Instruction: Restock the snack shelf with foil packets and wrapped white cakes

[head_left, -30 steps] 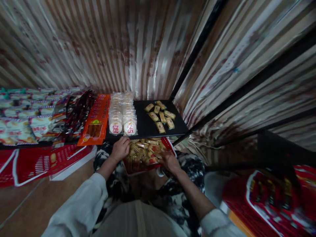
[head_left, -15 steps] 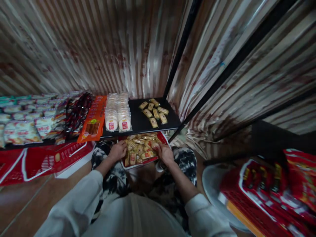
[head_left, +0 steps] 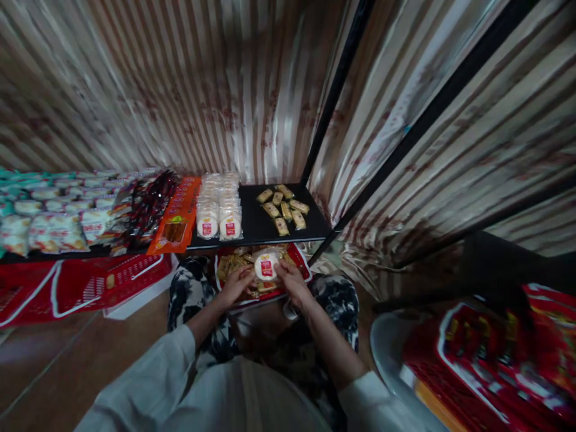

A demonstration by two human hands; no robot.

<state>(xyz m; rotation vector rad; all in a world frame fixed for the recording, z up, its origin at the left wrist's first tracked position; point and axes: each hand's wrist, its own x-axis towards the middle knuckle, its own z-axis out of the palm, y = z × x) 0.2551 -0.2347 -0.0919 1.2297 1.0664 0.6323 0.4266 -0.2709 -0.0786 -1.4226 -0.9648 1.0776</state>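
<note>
A round white rice cracker packet (head_left: pixel 265 266) with a red label is held up over a red basket (head_left: pixel 307 274). My right hand (head_left: pixel 292 282) pinches its right edge between thumb and fingers. At its lower left edge is my left hand (head_left: pixel 237 285), fingers closed against the packet. Small gold-wrapped snack packs (head_left: pixel 234 261) fill the basket below, partly covered by the packet and my hands. On the black shelf (head_left: pixel 249 223) just beyond, two rows of similar rice cracker packets (head_left: pixel 219 207) stand to the left, and several loose gold snack packs (head_left: pixel 286 210) lie to the right.
Further left on the shelf are an orange snack bag (head_left: pixel 174 219), dark red packets (head_left: pixel 150 207) and white bags (head_left: pixel 58 231). Red baskets (head_left: pixel 90 285) sit below. At right, another red basket (head_left: pixel 468 360) holds red packages. Black poles (head_left: pixel 382 174) slant before a striped curtain (head_left: pixel 189 84).
A rice cracker packet has come up out of the gold packs in my right hand. My left hand has moved right from the basket's left side to the packet's edge.
</note>
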